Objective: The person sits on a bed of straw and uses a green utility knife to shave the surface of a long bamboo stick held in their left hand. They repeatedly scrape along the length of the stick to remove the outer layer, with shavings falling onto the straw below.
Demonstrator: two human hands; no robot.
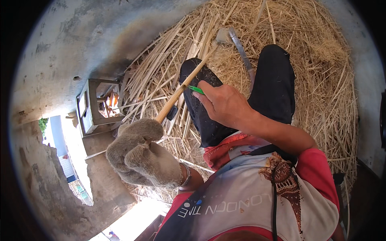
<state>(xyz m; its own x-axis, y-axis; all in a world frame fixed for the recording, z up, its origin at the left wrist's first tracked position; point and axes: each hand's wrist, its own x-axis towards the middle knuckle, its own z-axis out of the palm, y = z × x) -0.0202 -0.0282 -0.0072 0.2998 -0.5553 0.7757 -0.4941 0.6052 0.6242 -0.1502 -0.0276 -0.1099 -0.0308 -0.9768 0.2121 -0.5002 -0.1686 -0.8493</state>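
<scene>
My left hand, in a thick grey-brown knitted glove, is closed around the near end of a pale bamboo stick. The stick slants up and away to the right, across my left thigh, and shows a darker joint about midway. Bare, my right hand pinches a slim green pen-like tool. Its tip points left and meets or nearly meets the stick at that dark joint. What kind of tool it is, I cannot make out, as my fingers cover the rest.
A long curved blade lies between my knees, beside a grey stone. Straw and split bamboo strips cover the floor around me. A small dark object lies under the stick. A wooden frame stands by the wall at left.
</scene>
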